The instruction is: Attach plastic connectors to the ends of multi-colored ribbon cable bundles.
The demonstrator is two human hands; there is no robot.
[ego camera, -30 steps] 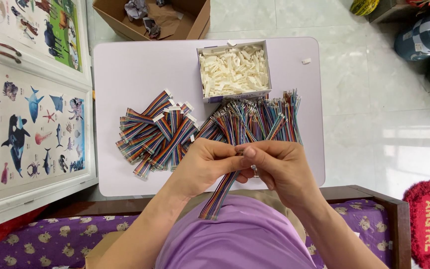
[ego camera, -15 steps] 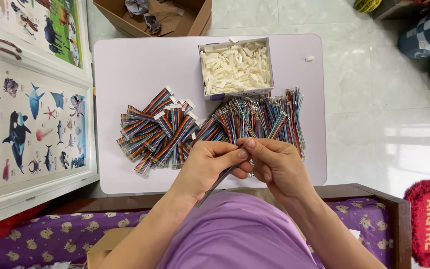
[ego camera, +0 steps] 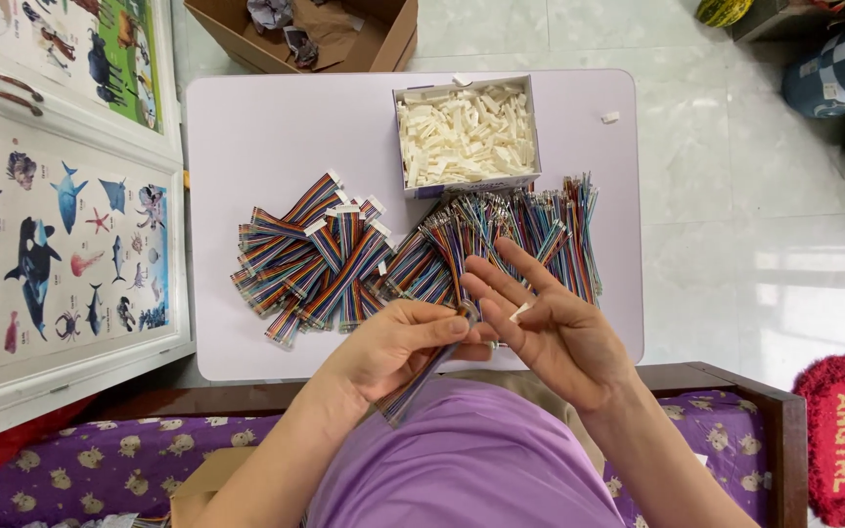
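Two hands at near edge of surface (ego camera: 246, 127), fitting a ribbon cable.
Left hand (ego camera: 398, 342) pinches the ribbon cable (ego camera: 422, 376), tail hanging over the lap; right hand (ego camera: 550, 328) has fingers spread, a small white connector (ego camera: 521, 312) on them. Best to square the cable end against the connector slot, then press evenly.

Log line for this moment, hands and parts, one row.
left hand: grips rainbow ribbon cable | right hand: open, small white connector on fingers | table: finished cables, bare cables, box of connectors
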